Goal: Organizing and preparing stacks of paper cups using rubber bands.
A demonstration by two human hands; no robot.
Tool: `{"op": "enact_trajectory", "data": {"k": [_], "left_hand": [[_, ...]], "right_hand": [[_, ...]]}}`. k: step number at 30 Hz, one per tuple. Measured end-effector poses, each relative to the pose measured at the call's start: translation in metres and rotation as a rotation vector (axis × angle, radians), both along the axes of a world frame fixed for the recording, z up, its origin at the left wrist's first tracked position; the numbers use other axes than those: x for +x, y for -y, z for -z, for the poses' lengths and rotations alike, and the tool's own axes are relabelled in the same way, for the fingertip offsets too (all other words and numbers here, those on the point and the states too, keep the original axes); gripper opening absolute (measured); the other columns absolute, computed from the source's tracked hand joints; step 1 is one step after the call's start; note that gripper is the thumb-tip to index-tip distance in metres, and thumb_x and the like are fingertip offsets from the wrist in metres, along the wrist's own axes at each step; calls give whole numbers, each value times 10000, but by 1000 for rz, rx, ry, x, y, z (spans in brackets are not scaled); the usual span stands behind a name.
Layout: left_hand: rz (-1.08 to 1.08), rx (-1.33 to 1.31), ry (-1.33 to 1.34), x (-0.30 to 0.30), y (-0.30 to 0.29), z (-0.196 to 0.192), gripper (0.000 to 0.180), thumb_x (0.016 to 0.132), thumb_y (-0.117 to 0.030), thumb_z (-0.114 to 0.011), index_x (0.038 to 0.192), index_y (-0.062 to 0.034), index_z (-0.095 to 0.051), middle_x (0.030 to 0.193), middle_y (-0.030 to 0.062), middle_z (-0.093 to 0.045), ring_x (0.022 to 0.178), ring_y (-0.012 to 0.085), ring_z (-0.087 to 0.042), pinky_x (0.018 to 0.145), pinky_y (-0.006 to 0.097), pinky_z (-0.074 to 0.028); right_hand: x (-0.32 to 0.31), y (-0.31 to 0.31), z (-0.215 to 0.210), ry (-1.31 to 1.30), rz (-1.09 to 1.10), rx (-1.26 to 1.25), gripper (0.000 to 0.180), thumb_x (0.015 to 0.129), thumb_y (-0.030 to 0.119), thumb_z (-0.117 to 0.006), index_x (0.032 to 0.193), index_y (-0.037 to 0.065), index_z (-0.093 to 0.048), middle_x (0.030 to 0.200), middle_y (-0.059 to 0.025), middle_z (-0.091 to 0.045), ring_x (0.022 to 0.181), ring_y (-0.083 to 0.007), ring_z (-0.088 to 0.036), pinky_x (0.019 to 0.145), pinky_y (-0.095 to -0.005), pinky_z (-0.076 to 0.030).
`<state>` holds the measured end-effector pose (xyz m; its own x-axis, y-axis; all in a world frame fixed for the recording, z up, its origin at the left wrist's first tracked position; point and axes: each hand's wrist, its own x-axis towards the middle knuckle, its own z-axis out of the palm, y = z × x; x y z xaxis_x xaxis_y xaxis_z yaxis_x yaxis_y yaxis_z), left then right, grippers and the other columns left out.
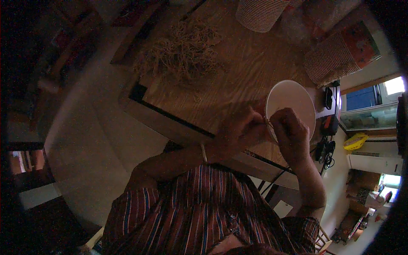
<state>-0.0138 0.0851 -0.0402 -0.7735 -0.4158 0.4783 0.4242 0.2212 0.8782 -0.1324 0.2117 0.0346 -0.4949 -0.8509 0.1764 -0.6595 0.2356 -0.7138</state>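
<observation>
A round paper tub (299,100) with a pale inside and a thin rim is tilted so its mouth faces me. My left hand (242,125) is closed at the tub's left rim, its fingertips gripping the edge. Just inside that same edge, my right hand (291,127) is closed in a pinch, knuckles up, in front of the mouth. A thin strand seems to show between the two hands, but the dim light hides what the right fingers hold. Farther back on the table lies a loose tangle of tan strings (182,53).
Nested stacks of tubs stand at the back, one upright stack (259,15) and one leaning stack (329,61) at the right. The wooden table (191,106) has a dark front edge. Black devices and cables (325,151) lie at its right side, near a yellow bag (356,141).
</observation>
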Motion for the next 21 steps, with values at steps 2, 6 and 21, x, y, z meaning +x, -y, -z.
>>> {"op": "enact_trajectory", "data": {"k": [2, 6, 21], "left_hand": [[-43, -329, 410, 2, 1, -23, 228, 891, -179, -695, 999, -44, -547, 874, 116, -587, 805, 268, -606, 744, 377, -486], [-140, -226, 84, -4, 5, 26, 217, 900, -180, -679, 1010, -49, -545, 882, 126, -572, 816, 291, -592, 745, 384, -477], [28, -365, 526, -7, 13, -22, 213, 903, -150, -662, 1059, -40, -565, 1006, 141, -591, 931, 286, -585, 839, 383, -454]], "right_hand": [[-1, -1, 0, -17, -15, -31, 13, 910, 16, -592, 918, 15, -603, 855, -86, -636, 766, -151, -611, 711, -286, -500], [2, 3, -5, -58, -44, -2, 34, 900, 10, -597, 924, 12, -621, 861, -98, -655, 773, -169, -648, 696, -298, -512], [-14, 26, -33, -370, -336, 180, 22, 896, 34, -593, 917, 29, -596, 844, -128, -647, 771, -326, -668, 681, -389, -524]]}}
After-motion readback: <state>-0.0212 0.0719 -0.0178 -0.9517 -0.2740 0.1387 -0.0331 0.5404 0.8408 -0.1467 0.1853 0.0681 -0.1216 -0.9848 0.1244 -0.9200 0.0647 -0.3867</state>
